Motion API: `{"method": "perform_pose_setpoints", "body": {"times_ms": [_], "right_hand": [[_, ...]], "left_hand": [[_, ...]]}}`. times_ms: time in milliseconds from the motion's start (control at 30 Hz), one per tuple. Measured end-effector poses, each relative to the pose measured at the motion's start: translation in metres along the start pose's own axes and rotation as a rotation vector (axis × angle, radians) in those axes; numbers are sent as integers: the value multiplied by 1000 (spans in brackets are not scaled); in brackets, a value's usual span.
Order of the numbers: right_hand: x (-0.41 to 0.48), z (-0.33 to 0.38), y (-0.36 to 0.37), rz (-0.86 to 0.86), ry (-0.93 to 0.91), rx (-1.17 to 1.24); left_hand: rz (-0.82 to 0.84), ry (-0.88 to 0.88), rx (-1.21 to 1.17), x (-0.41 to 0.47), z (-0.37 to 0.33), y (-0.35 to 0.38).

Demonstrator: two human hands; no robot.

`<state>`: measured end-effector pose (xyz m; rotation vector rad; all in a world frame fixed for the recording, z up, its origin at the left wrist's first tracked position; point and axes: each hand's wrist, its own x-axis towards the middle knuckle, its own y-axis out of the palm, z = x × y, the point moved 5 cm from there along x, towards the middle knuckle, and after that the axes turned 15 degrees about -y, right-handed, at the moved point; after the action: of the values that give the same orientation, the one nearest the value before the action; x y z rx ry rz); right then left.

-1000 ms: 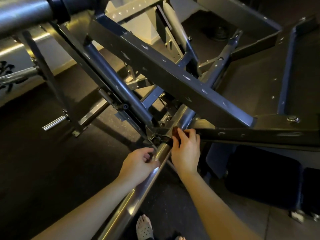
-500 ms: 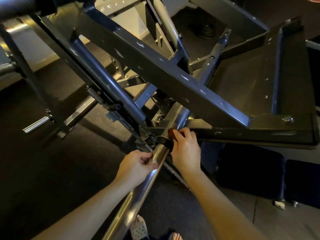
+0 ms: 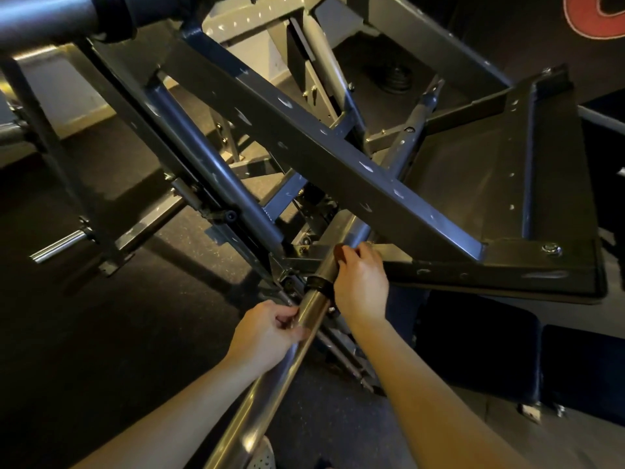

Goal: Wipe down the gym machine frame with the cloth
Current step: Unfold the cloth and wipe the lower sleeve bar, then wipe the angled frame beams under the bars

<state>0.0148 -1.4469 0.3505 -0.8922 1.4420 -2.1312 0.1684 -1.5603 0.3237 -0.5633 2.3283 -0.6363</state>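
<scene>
Wipe underway: right hand (image 3: 360,286) pinches dark cloth (image 3: 339,254) on chrome tube (image 3: 315,307), left hand (image 3: 269,330) grips tube; next, slide cloth along frame

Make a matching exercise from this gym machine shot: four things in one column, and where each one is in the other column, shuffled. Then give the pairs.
Column one:
1. left hand
2. right hand
3. black collar
4. bolt

Column two:
A. at a near corner of the dark plate
B. ringed round the chrome bar
C. holding the brown cloth against the bar
D. gripping the bar below the collar

Pairs: 1-D, 2-C, 3-B, 4-A
</scene>
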Motion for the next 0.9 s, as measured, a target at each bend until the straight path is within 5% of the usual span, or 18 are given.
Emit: {"method": "perform_pose_setpoints", "body": {"times_ms": [233,467,600,733,900], "right_hand": [[-17,10,-13,98,-324,89],[-28,-9,-39,220,32,637],[-31,-15,-76,284,295,1138],[-17,-19,-115,273,276,1327],[-7,-29,-152,142,271,1341]], "left_hand": [[42,-15,-56,-6,-6,-2],[103,-34,33,-8,-13,-12],[17,9,-167,-20,-44,-31],[227,85,-344,-38,-110,-36],[182,41,-484,-48,-163,-22]]}}
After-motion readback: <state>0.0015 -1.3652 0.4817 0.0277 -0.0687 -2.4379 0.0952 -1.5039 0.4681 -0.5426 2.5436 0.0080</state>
